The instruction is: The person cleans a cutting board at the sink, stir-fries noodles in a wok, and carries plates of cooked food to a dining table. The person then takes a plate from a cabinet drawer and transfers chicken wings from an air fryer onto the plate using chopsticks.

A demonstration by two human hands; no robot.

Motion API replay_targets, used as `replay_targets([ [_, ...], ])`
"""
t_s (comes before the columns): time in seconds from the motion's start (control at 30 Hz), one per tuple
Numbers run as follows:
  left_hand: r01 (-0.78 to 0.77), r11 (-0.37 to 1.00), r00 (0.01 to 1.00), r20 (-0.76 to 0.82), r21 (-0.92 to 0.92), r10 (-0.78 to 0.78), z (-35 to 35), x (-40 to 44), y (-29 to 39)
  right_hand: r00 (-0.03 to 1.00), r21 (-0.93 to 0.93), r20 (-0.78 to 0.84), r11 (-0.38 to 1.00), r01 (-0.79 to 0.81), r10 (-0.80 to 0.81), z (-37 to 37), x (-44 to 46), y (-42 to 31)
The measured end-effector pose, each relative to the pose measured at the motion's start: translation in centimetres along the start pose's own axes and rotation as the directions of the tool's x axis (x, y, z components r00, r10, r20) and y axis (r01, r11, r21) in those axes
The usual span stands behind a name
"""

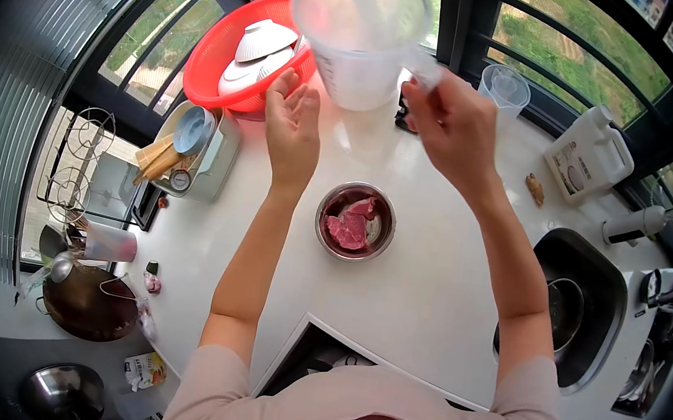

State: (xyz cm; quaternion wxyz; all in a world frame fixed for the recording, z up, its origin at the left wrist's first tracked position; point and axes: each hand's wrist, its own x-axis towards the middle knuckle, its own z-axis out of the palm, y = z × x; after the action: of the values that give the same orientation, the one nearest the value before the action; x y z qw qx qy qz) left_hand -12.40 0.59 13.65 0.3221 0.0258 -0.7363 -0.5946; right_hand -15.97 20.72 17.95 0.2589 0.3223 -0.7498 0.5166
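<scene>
A translucent measuring jug (360, 49) is raised above the back of the white counter, with something pale inside that I cannot make out. My right hand (456, 128) grips its handle. Beside the jug, on its left, my left hand (292, 129) is raised with fingers apart and holds nothing. Between my forearms a small steel bowl (387, 231) stands on the counter, and pieces of raw red meat (349, 227) lie in it.
A red basket (203, 68) with white bowls stands at the back left, near a utensil bin (220, 164). Toward the right are a clear cup (504, 88), a piece of ginger (534, 189), a white jug-shaped bottle (589, 155) and a black sink (607, 302). A wok (90, 303) sits lower left.
</scene>
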Motion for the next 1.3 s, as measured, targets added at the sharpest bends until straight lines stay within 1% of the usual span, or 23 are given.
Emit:
replay_targets([
  [0.07,-0.034,0.999,0.998,-0.049,-0.013,0.033,-0.7,1.8,1.8,0.961,-0.088,-0.101,0.965,0.248,-0.257,4.1,3.8,-0.5],
  [0.13,0.051,0.999,0.997,-0.052,-0.018,-0.052,-1.4,4.5,2.3,0.896,-0.13,-0.169,0.91,0.394,-0.411,8.8,7.3,0.4],
  [0.17,0.091,0.996,0.994,-0.053,-0.021,-0.092,-1.6,6.1,2.5,0.902,-0.226,-0.123,0.897,0.38,-0.413,10.5,8.5,1.0],
  [0.27,0.043,0.982,0.999,0.003,0.182,-0.044,-1.9,9.8,1.0,0.925,-0.479,0.017,0.809,0.34,-0.379,14.6,10.6,3.7],
  [0.3,0.09,0.987,0.995,0.022,0.136,-0.094,-2.0,10.9,-0.2,0.931,-0.543,0.058,0.771,0.332,-0.36,15.4,10.9,4.8],
  [0.37,0.111,0.971,0.991,0.053,0.212,-0.125,-1.9,11.3,-1.4,0.946,-0.645,0.129,0.7,0.307,-0.296,16.0,11.2,6.8],
  [0.4,0.118,0.962,0.988,0.068,0.245,-0.139,-1.5,11.6,-2.0,0.947,-0.65,0.164,0.692,0.315,-0.277,16.0,11.1,7.4],
  [0.5,0.227,0.964,0.961,0.128,0.14,-0.245,-1.0,12.0,-4.0,0.934,-0.654,0.234,0.668,0.356,-0.269,15.9,11.0,8.5],
  [0.53,0.268,0.956,0.947,0.147,0.121,-0.284,-0.9,12.2,-4.7,0.955,-0.651,0.265,0.707,0.276,-0.129,15.9,11.1,8.3],
  [0.6,0.414,0.91,0.889,0.225,-0.02,-0.399,-0.5,12.7,-6.1,0.953,-0.681,0.294,0.682,0.267,-0.079,15.9,9.9,7.8],
  [0.63,0.464,0.885,0.865,0.242,-0.047,-0.44,-0.1,12.9,-6.6,0.979,-0.727,0.12,0.657,0.2,-0.166,15.8,8.7,7.5],
  [0.67,0.515,0.854,0.836,0.262,-0.073,-0.482,0.1,13.1,-7.2,0.962,-0.647,0.103,0.718,0.257,-0.252,15.2,7.5,7.5],
  [0.7,0.551,0.828,0.793,0.371,-0.101,-0.483,0.1,13.1,-7.3,0.94,-0.56,0.078,0.766,0.317,-0.332,13.6,6.1,7.1],
  [0.73,0.587,0.807,0.768,0.367,-0.073,-0.525,0.8,12.8,-6.7,0.911,-0.467,0.042,0.798,0.382,-0.411,11.8,4.5,7.0],
  [0.8,0.651,0.759,0.719,0.339,-0.022,-0.606,2.2,11.9,-5.5,0.97,-0.479,0.03,0.848,0.226,-0.242,7.0,-0.5,8.0],
  [0.83,0.646,0.763,0.709,0.358,0.017,-0.607,2.5,12.0,-6.4,0.978,-0.524,-0.115,0.847,0.092,-0.177,4.8,-2.2,9.6],
  [0.87,0.595,0.803,0.758,0.317,0.023,-0.571,3.1,11.9,-6.9,0.985,-0.635,-0.172,0.764,-0.117,0.008,2.5,-3.2,11.9],
  [0.9,0.543,0.839,0.802,0.277,0.029,-0.529,4.0,11.7,-7.5,0.968,-0.72,-0.212,0.648,-0.248,0.135,0.3,-4.2,14.3],
  [0.97,0.506,0.861,0.84,0.191,0.061,-0.507,5.3,12.4,-9.0,0.906,-0.777,-0.083,0.542,-0.319,0.414,-3.2,-5.9,17.6],
  [1.07,0.445,0.892,0.879,0.154,0.074,-0.451,5.4,13.6,-10.6,0.932,-0.777,-0.075,0.565,-0.277,0.355,-4.6,-7.3,20.0],
  [1.17,0.25,0.961,0.96,0.1,0.121,-0.262,5.1,15.1,-14.3,0.954,-0.727,-0.054,0.643,-0.24,0.294,-5.3,-7.5,22.3],
  [1.27,0.134,0.978,0.986,0.081,0.157,-0.148,5.4,16.1,-16.9,0.995,-0.669,-0.055,0.737,-0.097,0.081,-6.3,-6.9,20.6],
  [1.3,0.1,0.979,0.991,0.069,0.176,-0.113,5.3,16.6,-17.5,0.997,-0.663,-0.052,0.744,-0.083,0.065,-6.5,-6.2,19.5],
])
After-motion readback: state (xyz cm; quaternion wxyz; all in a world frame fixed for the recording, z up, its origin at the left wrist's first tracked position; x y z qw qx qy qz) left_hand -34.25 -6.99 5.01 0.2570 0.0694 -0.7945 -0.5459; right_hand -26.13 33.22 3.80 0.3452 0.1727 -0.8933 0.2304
